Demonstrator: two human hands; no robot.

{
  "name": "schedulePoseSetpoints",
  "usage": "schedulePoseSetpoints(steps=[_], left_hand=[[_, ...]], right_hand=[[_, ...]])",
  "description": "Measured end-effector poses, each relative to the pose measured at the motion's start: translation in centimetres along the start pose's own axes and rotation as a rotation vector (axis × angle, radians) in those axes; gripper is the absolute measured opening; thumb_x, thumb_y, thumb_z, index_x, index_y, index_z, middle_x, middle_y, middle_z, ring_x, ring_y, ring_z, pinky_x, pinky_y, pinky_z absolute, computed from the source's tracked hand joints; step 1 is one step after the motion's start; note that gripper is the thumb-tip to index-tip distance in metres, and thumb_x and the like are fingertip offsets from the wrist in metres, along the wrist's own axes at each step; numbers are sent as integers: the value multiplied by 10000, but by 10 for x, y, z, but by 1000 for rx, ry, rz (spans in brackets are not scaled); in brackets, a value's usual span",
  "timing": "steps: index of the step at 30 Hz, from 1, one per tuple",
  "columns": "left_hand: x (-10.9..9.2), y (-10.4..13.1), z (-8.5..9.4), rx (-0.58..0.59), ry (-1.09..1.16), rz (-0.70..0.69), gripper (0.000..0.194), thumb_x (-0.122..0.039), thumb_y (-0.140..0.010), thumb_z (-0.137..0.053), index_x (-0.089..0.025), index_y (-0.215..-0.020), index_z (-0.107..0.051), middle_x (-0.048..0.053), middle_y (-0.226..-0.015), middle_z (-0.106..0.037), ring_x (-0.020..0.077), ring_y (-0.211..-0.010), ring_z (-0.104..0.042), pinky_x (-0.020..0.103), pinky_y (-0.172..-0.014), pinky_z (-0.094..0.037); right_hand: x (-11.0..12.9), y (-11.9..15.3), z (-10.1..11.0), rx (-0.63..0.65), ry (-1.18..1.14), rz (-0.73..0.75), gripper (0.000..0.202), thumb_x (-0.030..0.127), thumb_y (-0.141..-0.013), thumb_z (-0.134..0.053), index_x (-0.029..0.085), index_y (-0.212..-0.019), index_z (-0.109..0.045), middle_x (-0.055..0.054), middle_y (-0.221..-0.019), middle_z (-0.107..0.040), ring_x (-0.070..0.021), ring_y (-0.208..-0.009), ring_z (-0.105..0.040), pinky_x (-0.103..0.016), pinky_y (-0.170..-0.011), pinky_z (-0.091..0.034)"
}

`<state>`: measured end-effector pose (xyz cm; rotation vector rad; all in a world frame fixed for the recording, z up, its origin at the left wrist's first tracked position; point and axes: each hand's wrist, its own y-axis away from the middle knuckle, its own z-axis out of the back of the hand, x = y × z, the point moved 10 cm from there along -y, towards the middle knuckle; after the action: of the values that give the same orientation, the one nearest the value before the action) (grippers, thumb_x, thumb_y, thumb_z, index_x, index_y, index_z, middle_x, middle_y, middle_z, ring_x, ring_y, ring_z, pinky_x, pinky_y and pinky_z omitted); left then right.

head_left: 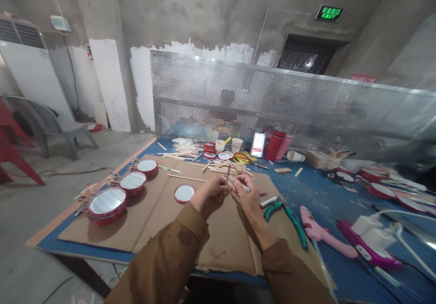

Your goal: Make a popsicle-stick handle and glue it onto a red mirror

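Observation:
Over the cardboard sheet (153,222), my two hands are close together. My left hand (214,194) is closed on a short thin wooden stick (228,172), which points upward. My right hand (248,196) grips a white pen (244,186) like a marker, its front end close to the stick; whether it touches cannot be made out. A small round red-rimmed disc (184,193) with a pale face lies left of my hands. To the right are another white marker (269,202) and teal-handled pliers (289,220).
Stacks of red-rimmed discs (107,202) stand along the left edge. Loose wooden sticks (185,177) lie behind my hands. A pink glue gun (325,236) and a purple power strip (368,245) with cables are at right. A perforated metal screen (218,90) closes the back.

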<state>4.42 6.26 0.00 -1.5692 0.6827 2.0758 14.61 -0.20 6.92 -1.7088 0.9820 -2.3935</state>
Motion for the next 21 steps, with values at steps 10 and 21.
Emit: schedulePoseSetpoints(steps=[10,21], left_hand=[[9,-6,-1,15,-27,54,128,-123,-804,-556,-153,-683,-528,-48,-490,-507,87,-381,-484,183,-419,-402],[8,-5,-1,-2,-24,34,95,-117,-785,-526,-146,-696,-543,-55,-483,-488,85,-387,-467,193,-427,-403]], right_hand=[[1,0,4,-30,2,2,328,541,-810,-612,216,-770,-627,-15,-711,-641,-172,-649,-556,-296,-625,-457],[3,1,0,2,-3,-41,372,586,-787,-614,217,-742,-602,14,-625,-574,-164,-610,-526,-290,-608,-430]])
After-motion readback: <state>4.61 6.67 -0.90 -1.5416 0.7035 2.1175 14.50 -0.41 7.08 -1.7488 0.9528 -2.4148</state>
